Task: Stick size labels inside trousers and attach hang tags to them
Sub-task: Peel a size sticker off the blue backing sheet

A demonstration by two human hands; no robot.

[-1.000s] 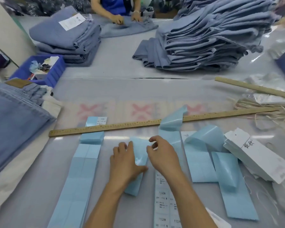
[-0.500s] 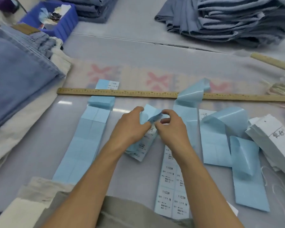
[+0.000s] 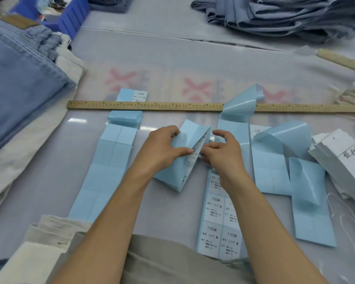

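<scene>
The task looks barely begun: the left hand and right hand both pinch a folded pale-blue strip of size labels with curled fingers, apparently peeling one. No label sits in trousers yet; the white card hang tags lie stacked at right. The grey worktop carries a long wooden ruler and folded blue trousers, in a garment workshop

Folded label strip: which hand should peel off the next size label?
Right. The right hand pinches at the folded label strip's printed edge, while the left hand holds its blue backing steady.
</scene>
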